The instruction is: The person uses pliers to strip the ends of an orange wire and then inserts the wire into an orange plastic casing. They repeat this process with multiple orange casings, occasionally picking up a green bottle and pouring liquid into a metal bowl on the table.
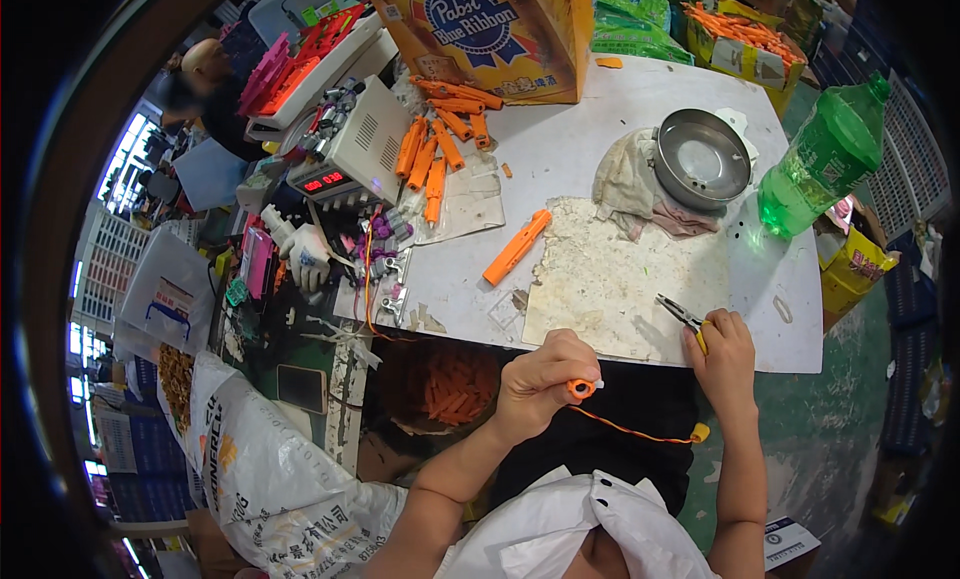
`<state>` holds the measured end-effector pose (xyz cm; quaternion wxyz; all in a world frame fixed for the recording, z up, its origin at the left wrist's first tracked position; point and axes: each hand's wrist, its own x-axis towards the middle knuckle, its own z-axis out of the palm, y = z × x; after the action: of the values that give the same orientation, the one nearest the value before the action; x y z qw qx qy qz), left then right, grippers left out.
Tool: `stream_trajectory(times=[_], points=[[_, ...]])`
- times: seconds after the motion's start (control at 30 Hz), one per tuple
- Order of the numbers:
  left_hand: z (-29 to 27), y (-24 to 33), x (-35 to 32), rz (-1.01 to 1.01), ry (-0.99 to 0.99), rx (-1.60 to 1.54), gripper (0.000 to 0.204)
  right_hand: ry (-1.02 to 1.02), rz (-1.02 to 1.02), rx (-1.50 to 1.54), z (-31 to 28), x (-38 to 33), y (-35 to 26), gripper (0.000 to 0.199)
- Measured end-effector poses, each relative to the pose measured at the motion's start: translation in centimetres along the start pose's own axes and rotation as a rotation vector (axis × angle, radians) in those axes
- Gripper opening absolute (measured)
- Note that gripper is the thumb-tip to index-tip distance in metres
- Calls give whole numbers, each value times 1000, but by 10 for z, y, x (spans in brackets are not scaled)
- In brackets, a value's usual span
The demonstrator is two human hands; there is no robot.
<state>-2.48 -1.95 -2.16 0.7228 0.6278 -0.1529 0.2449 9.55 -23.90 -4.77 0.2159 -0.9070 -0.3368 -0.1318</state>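
My left hand (548, 377) is closed round an orange plastic casing (579, 389), whose round end faces me just off the table's front edge. A thin red-and-yellow wire (630, 427) hangs from near it and ends in a small yellow piece (699, 433) beside my right forearm. My right hand (722, 357) grips pliers (686, 315) with yellow handles, their metal jaws pointing away to the left over a worn, pale board (630, 279). Another orange casing (517, 247) lies alone at the left of that board.
Several orange casings (440, 144) are heaped by a power supply (350, 144) and a large yellow carton (500, 39). A metal bowl (703, 159) rests on a rag (625, 179); a green bottle (825, 149) stands at right. Below the table, a bin holds orange parts (458, 387).
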Motion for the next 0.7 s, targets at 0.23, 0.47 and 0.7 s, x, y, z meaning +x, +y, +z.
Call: stream_trajectory(times=[0.23,0.47,0.7], points=[[-1,-1,1,12,-11,23,20,14,-10,57,-4,1,-7,19],[-2,-1,-1,-22,-35,33,19,50,-43,131,-15,3,-20,21],[-3,-5,-2,-8,-18,175,22,104,-192,338,-49,1,-52,29]])
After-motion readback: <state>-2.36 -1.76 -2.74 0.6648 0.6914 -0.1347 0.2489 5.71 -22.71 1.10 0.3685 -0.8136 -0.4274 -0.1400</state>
